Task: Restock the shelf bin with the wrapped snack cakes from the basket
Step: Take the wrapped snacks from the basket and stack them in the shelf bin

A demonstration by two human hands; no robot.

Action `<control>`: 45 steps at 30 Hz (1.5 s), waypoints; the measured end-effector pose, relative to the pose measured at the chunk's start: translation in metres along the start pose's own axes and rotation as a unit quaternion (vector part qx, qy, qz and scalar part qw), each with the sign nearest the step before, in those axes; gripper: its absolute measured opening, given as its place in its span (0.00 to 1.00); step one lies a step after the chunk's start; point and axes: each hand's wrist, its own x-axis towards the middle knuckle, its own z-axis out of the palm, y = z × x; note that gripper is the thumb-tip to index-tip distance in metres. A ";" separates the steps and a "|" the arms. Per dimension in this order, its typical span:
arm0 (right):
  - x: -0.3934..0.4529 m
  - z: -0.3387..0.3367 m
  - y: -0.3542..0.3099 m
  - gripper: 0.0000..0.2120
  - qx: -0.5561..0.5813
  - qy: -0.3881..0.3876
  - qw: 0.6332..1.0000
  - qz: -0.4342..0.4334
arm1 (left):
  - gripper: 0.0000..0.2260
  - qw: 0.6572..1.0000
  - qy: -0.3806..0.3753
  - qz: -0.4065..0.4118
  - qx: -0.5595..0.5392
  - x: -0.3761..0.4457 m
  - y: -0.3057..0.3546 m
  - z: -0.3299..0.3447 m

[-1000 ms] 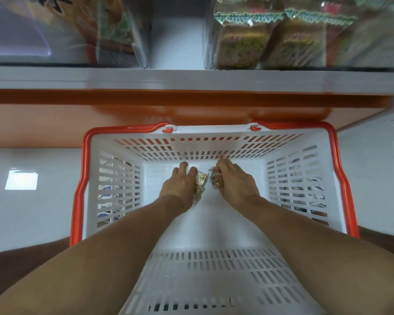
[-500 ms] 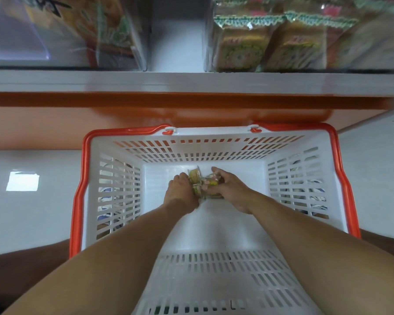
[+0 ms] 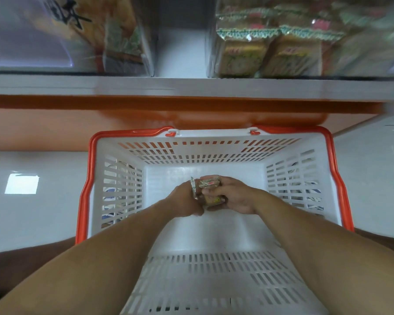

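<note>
While both arms reach down into the white slotted plastic basket with the orange rim, the two hands meet over its bare white floor. On the left side of the basket nothing lies loose that can be seen. The left hand has its fingers curled tight and pinches one end of the little wrapped snack cakes in shiny green and yellow packets. Just beside it, the right hand curls its fingers and thumb round the other end of the same small bunch. So the cakes sit squeezed between both hands, low in the middle of the basket, and not yet up at the shelf.

Above, on the white shelf edge, stands the clear plastic shelf bin on the right, already holding many packets like these.

What could go wrong? The wrappers look slippery, and there are a few held at once. If the hands pull apart on the way up, one cake may slide out and drop back. Squeezing too hard could squash the soft cakes.
</note>
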 end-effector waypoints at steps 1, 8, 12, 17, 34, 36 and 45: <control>-0.007 0.001 -0.006 0.21 -0.011 -0.003 1.000 0.002 | 0.20 0.999 -0.011 0.019 -0.026 -0.007 0.004 -0.002; -0.107 0.031 -0.075 0.17 -0.161 -0.009 0.985 -0.061 | 0.53 0.975 -0.033 0.144 -0.163 -0.085 0.050 -0.031; -0.187 0.059 -0.109 0.12 -0.202 0.012 0.970 -0.135 | 0.59 0.948 -0.021 0.251 -0.196 -0.144 0.091 -0.048; -0.275 0.092 -0.136 0.16 -0.194 0.031 0.952 -0.234 | 0.42 0.918 0.023 0.330 -0.218 -0.226 0.139 -0.063; -0.332 0.104 -0.220 0.22 -0.007 -0.052 0.907 -0.418 | 0.25 0.851 -0.013 0.337 -0.403 -0.283 0.228 -0.134; -0.330 0.102 -0.229 0.18 0.006 -0.045 0.903 -0.428 | 0.29 0.853 -0.003 0.310 -0.419 -0.279 0.229 -0.135; -0.320 0.082 -0.259 0.23 -0.001 0.027 0.907 -0.420 | 0.35 0.857 0.001 0.268 -0.439 -0.281 0.238 -0.134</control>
